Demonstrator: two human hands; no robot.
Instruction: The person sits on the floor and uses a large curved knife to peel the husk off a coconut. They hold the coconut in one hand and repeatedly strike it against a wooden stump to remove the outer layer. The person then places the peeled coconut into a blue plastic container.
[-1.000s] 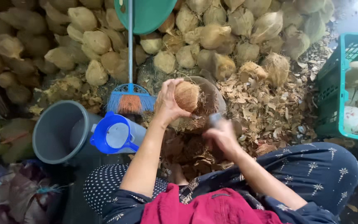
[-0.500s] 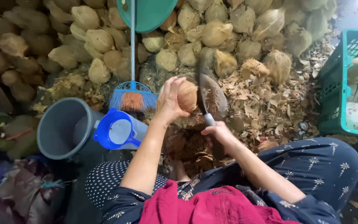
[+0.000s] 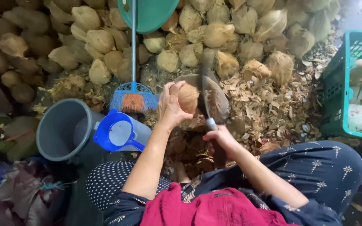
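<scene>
My left hand (image 3: 170, 106) grips a brown husked coconut (image 3: 188, 98) and holds it up over a round chopping block (image 3: 221, 102). My right hand (image 3: 218, 140) is closed on the handle of a long knife (image 3: 204, 94). Its blade is blurred and stands upright right beside the coconut. Shell chips and husk bits (image 3: 269, 113) litter the ground around the block. I sit with my knees apart, in dark patterned trousers.
A heap of unhusked coconuts (image 3: 105, 46) fills the back. A blue and orange broom (image 3: 133, 94), a grey bucket (image 3: 61, 129) and a blue jug (image 3: 120, 134) stand at left. A green crate (image 3: 336, 96) with peeled coconuts is at right, a green basin (image 3: 149, 14) above.
My right hand has brought the knife up from low at the right to an upright position against the coconut. My left hand has kept the coconut raised.
</scene>
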